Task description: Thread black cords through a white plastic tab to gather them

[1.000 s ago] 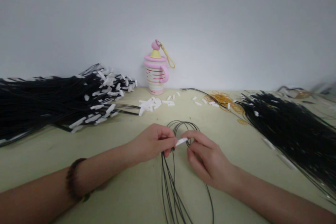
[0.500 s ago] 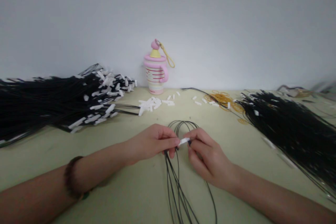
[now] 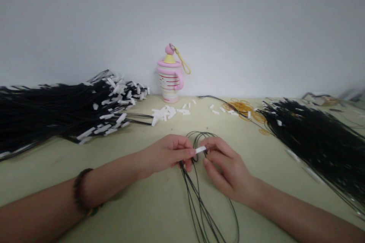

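Note:
My left hand [image 3: 168, 155] and my right hand [image 3: 225, 167] meet at the middle of the pale green table [image 3: 142, 205]. Between their pinched fingertips is a small white tube piece [image 3: 200, 149]. My left hand also pinches a few thin black cords [image 3: 199, 205] that loop behind the fingers and trail toward me across the table. A dark bead bracelet [image 3: 80, 193] sits on my left wrist.
A big pile of black cords with white tips [image 3: 57, 110] lies at the left. Another black cord pile [image 3: 316, 140] lies at the right. Loose white tube pieces [image 3: 165, 112] and yellow rubber bands [image 3: 242, 107] lie near a pink striped cup [image 3: 170, 79] by the wall.
Both hands stay pinched on the white piece and have drifted slightly right and up. The cord strands below them have swung to the right.

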`<act>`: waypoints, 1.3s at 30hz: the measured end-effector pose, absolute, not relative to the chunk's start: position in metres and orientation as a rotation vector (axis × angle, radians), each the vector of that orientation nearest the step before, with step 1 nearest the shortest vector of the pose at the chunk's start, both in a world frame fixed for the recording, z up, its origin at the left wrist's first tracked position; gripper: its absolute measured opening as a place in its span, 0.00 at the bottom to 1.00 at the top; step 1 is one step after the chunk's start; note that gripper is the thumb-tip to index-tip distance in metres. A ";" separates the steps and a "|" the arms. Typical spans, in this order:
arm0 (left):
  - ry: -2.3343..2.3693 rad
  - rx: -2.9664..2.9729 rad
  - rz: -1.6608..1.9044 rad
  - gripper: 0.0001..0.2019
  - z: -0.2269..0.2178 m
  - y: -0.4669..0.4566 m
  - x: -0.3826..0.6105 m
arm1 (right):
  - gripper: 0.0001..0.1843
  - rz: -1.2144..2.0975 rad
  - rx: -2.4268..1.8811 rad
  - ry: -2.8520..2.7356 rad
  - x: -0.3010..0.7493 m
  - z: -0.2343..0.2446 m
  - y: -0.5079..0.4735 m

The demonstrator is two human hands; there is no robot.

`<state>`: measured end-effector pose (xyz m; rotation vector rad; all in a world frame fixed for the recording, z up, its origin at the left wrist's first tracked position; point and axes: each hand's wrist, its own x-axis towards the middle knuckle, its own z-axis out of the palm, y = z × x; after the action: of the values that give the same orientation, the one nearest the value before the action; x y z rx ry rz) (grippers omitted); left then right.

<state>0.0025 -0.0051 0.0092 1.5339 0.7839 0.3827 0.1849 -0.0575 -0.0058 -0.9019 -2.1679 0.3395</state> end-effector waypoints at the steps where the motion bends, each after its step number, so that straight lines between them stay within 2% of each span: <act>1: 0.790 1.512 0.404 0.10 0.009 -0.005 0.002 | 0.06 0.317 -0.919 -2.134 0.186 -0.006 -0.057; 6: 0.837 1.384 0.599 0.10 0.013 0.000 -0.004 | 0.07 0.195 -1.018 -1.979 0.192 -0.009 -0.048; 10: 0.743 1.330 0.777 0.07 0.030 0.005 -0.014 | 0.08 0.298 -1.067 -1.872 0.198 -0.013 -0.035; 13: 0.683 1.381 0.778 0.07 0.047 -0.001 -0.022 | 0.06 0.598 -1.023 -1.822 0.203 -0.015 -0.027; 18: 0.591 1.772 0.248 0.08 0.065 -0.027 -0.019 | 0.10 1.122 -0.918 -1.736 0.213 -0.015 -0.020; 21: 0.599 2.009 0.187 0.09 0.060 -0.034 -0.011 | 0.10 1.390 -0.879 -1.445 0.218 -0.013 -0.014; 24: 0.684 1.982 0.220 0.08 0.043 -0.027 -0.005 | 0.11 1.225 -0.991 -1.351 0.221 -0.011 -0.010; 27: 0.785 1.801 0.313 0.08 0.023 -0.014 -0.002 | 0.11 0.674 -1.087 -1.434 0.217 -0.008 -0.017; 29: 0.861 1.689 0.429 0.09 0.013 -0.007 0.000 | 0.09 0.455 -1.079 -1.532 0.208 -0.005 -0.031; 32: 0.937 1.613 0.569 0.09 0.006 -0.002 0.003 | 0.03 0.619 -1.107 -1.867 0.187 -0.001 -0.054; 35: 0.918 1.595 0.620 0.10 0.005 -0.005 0.004 | 0.04 0.721 -1.130 -2.130 0.170 0.001 -0.068; 39: 0.920 1.590 0.660 0.10 0.003 -0.008 0.004 | 0.04 0.722 -1.172 -2.177 0.165 -0.003 -0.068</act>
<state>0.0042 -0.0079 0.0034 1.5896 0.9201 0.6598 0.1652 -0.0677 -0.0026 -1.1723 -2.1768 0.7224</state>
